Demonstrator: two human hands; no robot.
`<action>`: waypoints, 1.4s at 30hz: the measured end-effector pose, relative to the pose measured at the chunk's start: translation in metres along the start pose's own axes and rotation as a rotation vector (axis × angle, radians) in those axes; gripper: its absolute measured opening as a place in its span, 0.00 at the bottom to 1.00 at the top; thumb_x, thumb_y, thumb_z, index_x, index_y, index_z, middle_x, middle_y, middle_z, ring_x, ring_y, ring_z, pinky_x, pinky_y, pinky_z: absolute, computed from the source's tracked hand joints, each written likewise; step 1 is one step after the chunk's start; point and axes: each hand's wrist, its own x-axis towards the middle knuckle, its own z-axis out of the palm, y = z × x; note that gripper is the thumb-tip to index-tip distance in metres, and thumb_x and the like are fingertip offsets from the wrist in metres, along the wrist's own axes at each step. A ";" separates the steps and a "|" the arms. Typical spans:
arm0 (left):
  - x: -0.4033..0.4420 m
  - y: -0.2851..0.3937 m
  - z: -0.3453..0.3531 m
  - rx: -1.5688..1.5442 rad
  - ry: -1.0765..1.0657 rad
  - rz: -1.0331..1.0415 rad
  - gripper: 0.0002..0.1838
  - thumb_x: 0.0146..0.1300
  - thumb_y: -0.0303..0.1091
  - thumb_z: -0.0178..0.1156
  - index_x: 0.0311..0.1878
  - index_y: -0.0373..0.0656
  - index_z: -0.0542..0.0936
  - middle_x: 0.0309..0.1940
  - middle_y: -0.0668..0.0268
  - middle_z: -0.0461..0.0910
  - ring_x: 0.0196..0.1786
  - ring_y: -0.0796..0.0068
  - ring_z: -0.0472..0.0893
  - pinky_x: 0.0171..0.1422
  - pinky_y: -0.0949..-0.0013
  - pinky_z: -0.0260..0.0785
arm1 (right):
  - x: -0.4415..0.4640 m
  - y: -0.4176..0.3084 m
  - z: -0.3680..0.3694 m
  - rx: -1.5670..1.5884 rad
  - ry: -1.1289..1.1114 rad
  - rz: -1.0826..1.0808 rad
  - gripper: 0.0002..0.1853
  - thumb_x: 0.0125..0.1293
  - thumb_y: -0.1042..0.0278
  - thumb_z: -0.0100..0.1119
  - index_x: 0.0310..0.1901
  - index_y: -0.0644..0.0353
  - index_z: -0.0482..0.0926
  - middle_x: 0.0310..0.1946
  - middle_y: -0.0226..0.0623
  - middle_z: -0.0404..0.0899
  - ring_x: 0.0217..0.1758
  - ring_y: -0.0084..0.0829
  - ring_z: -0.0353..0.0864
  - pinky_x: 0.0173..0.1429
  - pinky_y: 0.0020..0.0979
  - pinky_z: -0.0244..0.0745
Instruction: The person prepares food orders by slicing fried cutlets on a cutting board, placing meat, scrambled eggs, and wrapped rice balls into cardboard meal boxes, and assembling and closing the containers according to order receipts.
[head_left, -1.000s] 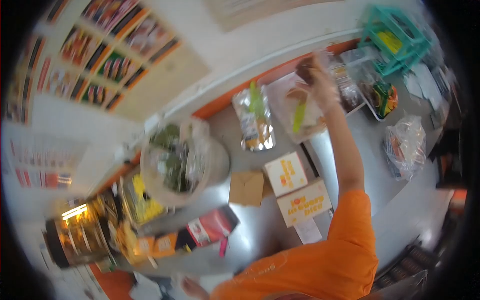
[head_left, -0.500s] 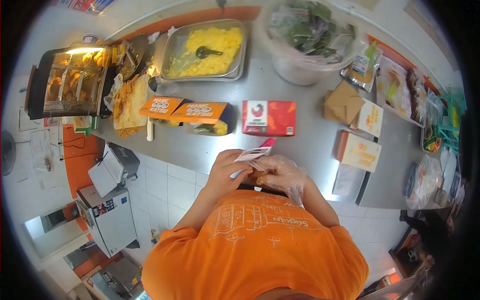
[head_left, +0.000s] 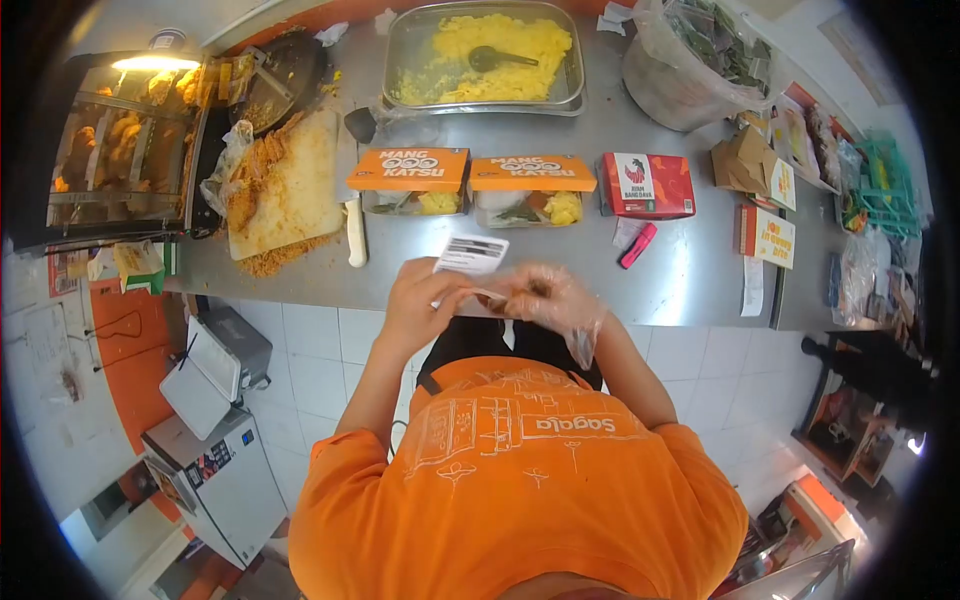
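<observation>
My bare left hand (head_left: 425, 308) is closed at the lower left of a white printed label (head_left: 472, 254), its thumb and fingers pinching the paper. Thin plastic covers my right hand (head_left: 558, 300), a loose clear glove bunched at the wrist. Its fingers are bent together at the other end of a pale strip that runs from the label; the fingertips partly hide this strip. Both hands are over the counter's front edge, close to my body. A pink highlighter (head_left: 638, 245) lies on the counter beyond my right hand.
Two orange meal boxes (head_left: 415, 170) and a red box (head_left: 655, 185) stand in a row. Left are a cutting board (head_left: 290, 195) with crumbs and a knife (head_left: 356, 235). Behind stands a tray (head_left: 395, 75) of scrambled egg, beside a tub (head_left: 672, 95) of bagged greens.
The view has shifted, so the counter things appear farther right and higher. My hands have moved left relative to the boxes, and the label now faces me more squarely.
</observation>
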 end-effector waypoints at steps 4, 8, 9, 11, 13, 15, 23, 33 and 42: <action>0.019 -0.028 -0.030 0.132 0.083 0.147 0.04 0.56 0.30 0.68 0.35 0.46 0.84 0.37 0.62 0.83 0.45 0.57 0.80 0.50 0.58 0.69 | 0.046 0.026 -0.037 -0.250 0.219 -0.190 0.05 0.64 0.71 0.65 0.38 0.59 0.79 0.38 0.30 0.83 0.40 0.23 0.81 0.48 0.28 0.77; 0.048 -0.059 -0.044 0.094 -0.040 -0.008 0.04 0.58 0.28 0.66 0.37 0.42 0.84 0.36 0.60 0.83 0.38 0.57 0.81 0.44 0.63 0.72 | 0.085 0.011 -0.054 -0.617 0.361 -0.199 0.10 0.63 0.67 0.66 0.43 0.61 0.80 0.38 0.34 0.84 0.42 0.25 0.81 0.50 0.29 0.77; 0.051 -0.064 -0.044 0.106 -0.058 0.029 0.04 0.59 0.28 0.65 0.37 0.41 0.84 0.36 0.59 0.83 0.37 0.58 0.81 0.43 0.63 0.72 | 0.089 0.012 -0.044 -0.565 0.306 -0.197 0.12 0.63 0.68 0.65 0.46 0.61 0.79 0.42 0.36 0.83 0.46 0.26 0.80 0.53 0.30 0.76; 0.060 -0.070 -0.042 0.129 -0.087 0.108 0.04 0.61 0.28 0.64 0.38 0.39 0.83 0.35 0.58 0.83 0.36 0.59 0.82 0.40 0.65 0.73 | 0.103 0.013 -0.021 -0.470 0.196 -0.198 0.17 0.63 0.68 0.65 0.52 0.63 0.78 0.48 0.40 0.83 0.55 0.27 0.79 0.59 0.30 0.74; 0.066 -0.066 -0.045 0.062 -0.134 0.064 0.05 0.62 0.29 0.64 0.38 0.39 0.84 0.35 0.59 0.84 0.37 0.63 0.83 0.43 0.66 0.73 | 0.101 0.002 0.005 -0.713 0.197 -0.333 0.21 0.63 0.66 0.63 0.57 0.61 0.77 0.43 0.39 0.83 0.48 0.27 0.81 0.55 0.31 0.76; 0.069 -0.061 -0.047 -0.023 -0.145 0.046 0.05 0.62 0.29 0.64 0.39 0.39 0.84 0.35 0.59 0.84 0.38 0.66 0.83 0.44 0.67 0.73 | 0.106 0.010 0.005 -0.801 0.125 -0.398 0.26 0.62 0.65 0.62 0.63 0.58 0.74 0.42 0.39 0.83 0.47 0.29 0.82 0.53 0.33 0.78; 0.068 -0.046 -0.048 -0.256 -0.162 0.035 0.05 0.62 0.29 0.65 0.39 0.38 0.84 0.35 0.62 0.86 0.39 0.75 0.83 0.47 0.71 0.73 | 0.078 0.012 0.000 0.035 0.085 -0.007 0.14 0.67 0.66 0.62 0.51 0.63 0.79 0.43 0.34 0.80 0.44 0.28 0.82 0.51 0.35 0.83; 0.055 -0.043 -0.082 0.003 0.059 0.190 0.05 0.59 0.31 0.67 0.36 0.42 0.85 0.32 0.62 0.83 0.37 0.63 0.80 0.44 0.65 0.72 | 0.071 0.017 -0.047 -0.030 0.335 -0.232 0.14 0.64 0.61 0.65 0.47 0.60 0.81 0.44 0.40 0.83 0.53 0.36 0.82 0.57 0.37 0.78; 0.046 -0.151 -0.036 0.594 0.443 0.296 0.05 0.55 0.30 0.68 0.37 0.46 0.86 0.35 0.65 0.83 0.41 0.58 0.78 0.46 0.59 0.71 | 0.019 0.010 -0.059 -0.965 0.870 -0.317 0.10 0.61 0.63 0.62 0.41 0.55 0.86 0.41 0.42 0.85 0.48 0.42 0.83 0.58 0.38 0.74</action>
